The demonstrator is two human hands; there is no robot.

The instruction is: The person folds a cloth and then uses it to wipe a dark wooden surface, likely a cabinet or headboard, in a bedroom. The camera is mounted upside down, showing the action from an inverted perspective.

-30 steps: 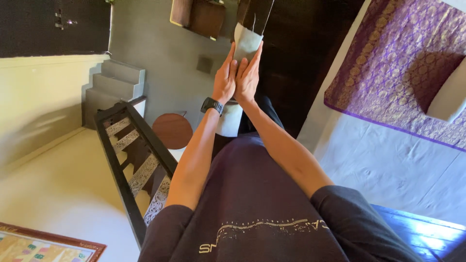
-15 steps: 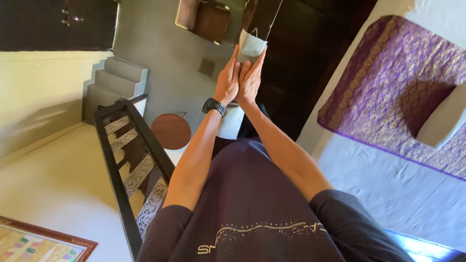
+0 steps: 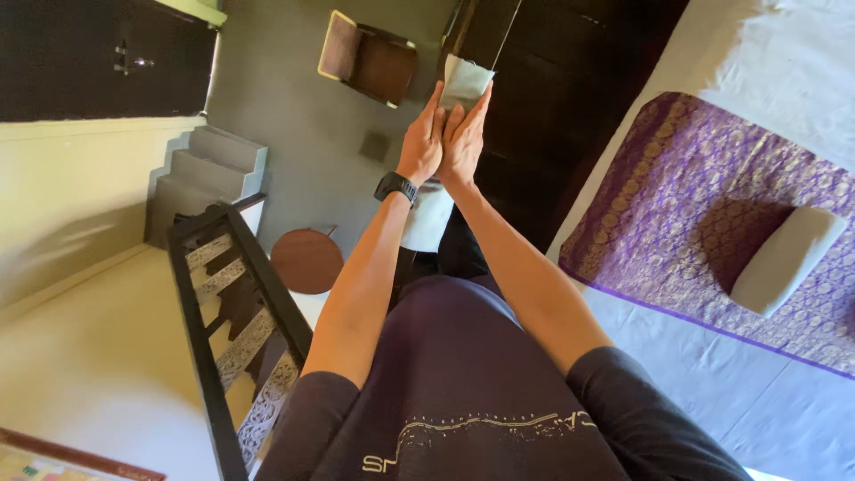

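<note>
A pale folded cloth (image 3: 465,83) is held flat between both palms, its upper part sticking out above the fingertips, before a dark wardrobe (image 3: 570,80).

The folded cloth (image 3: 465,82) between the two palms is pale grey-white and plain. On the wrist sits a black watch (image 3: 395,187). The bedspread (image 3: 712,223) at three o'clock is purple with a repeating gold floral brocade, over a white sheet (image 3: 695,392). The pillow (image 3: 785,258) on it is plain off-white. The round stool (image 3: 306,260) is reddish brown.
</note>
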